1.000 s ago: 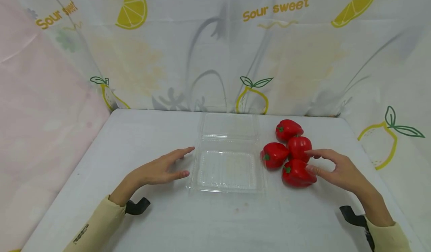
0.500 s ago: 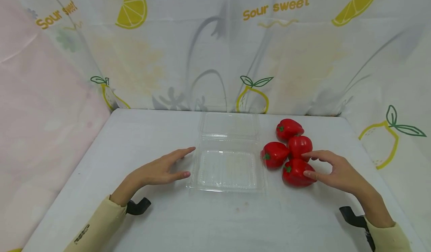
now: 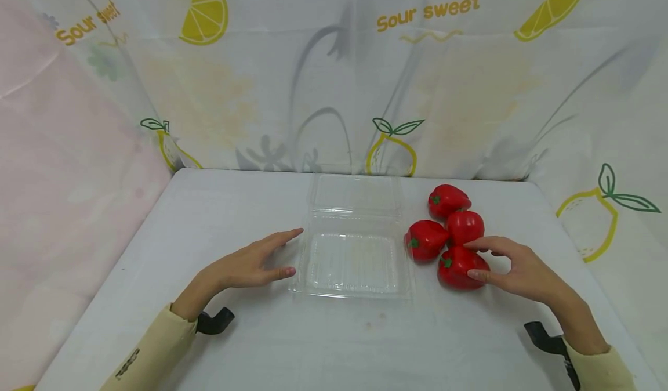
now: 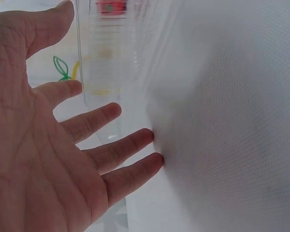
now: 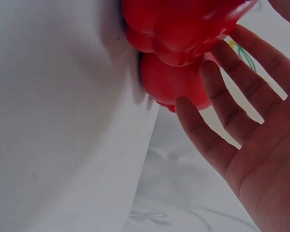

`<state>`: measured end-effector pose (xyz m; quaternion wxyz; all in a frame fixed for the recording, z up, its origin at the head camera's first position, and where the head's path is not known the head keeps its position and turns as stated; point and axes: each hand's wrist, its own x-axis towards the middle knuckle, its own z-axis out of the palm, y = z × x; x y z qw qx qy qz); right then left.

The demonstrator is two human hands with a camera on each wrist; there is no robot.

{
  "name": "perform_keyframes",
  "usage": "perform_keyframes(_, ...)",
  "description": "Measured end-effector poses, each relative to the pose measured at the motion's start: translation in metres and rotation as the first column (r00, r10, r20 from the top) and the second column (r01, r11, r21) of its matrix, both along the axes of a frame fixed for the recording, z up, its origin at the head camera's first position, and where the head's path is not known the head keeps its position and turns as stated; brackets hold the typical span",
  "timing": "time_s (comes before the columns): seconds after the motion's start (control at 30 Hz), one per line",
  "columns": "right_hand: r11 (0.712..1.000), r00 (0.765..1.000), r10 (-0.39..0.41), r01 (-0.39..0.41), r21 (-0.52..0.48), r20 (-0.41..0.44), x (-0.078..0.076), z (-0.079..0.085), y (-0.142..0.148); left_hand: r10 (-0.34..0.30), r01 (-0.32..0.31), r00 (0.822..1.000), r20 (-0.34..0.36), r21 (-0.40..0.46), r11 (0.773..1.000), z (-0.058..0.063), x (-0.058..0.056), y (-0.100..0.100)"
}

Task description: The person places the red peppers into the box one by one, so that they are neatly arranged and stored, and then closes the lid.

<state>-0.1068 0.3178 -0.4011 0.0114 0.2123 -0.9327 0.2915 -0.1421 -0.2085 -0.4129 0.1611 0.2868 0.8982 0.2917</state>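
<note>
My right hand (image 3: 527,272) is at the nearest of several red bell peppers, its thumb overlapping the front of that bell pepper (image 3: 456,268) and its index finger at the back. In the right wrist view the fingers (image 5: 222,96) are spread and fairly straight beside the bell pepper (image 5: 183,24); firm contact cannot be made out. A clear plastic clamshell box (image 3: 352,295) lies with its lid back, left of the peppers. Beside its left edge my left hand (image 3: 245,266) holds nothing, fingers extended and thumb apart, as the left wrist view also shows.
Three more bell peppers touch in a cluster: one at the left (image 3: 425,241), one behind (image 3: 465,227) and one farthest back (image 3: 447,201). A white cloth covers the table (image 3: 334,344). A lemon-print curtain (image 3: 334,89) hangs behind the table's far edge.
My right hand has shifted slightly left, bringing its thumb and index finger farther over the nearest bell pepper. The left hand, the box and the peppers look unmoved.
</note>
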Motion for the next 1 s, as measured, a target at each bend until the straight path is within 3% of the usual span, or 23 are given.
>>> perform_keyframes(0.63, 1.000, 1.000, 0.009, -0.009, -0.004, 0.006, 0.0015, 0.0009, -0.0049, 0.005, -0.005, 1.000, -0.003, 0.005, 1.000, 0.0002, 0.0018, 0.0002)
perform_keyframes(1.0, 0.999, 0.999, 0.003, -0.001, 0.037, -0.034, 0.0023, 0.0002, -0.0029, 0.004, -0.004, 1.000, -0.006, 0.004, 1.000, 0.0001, 0.0020, 0.0002)
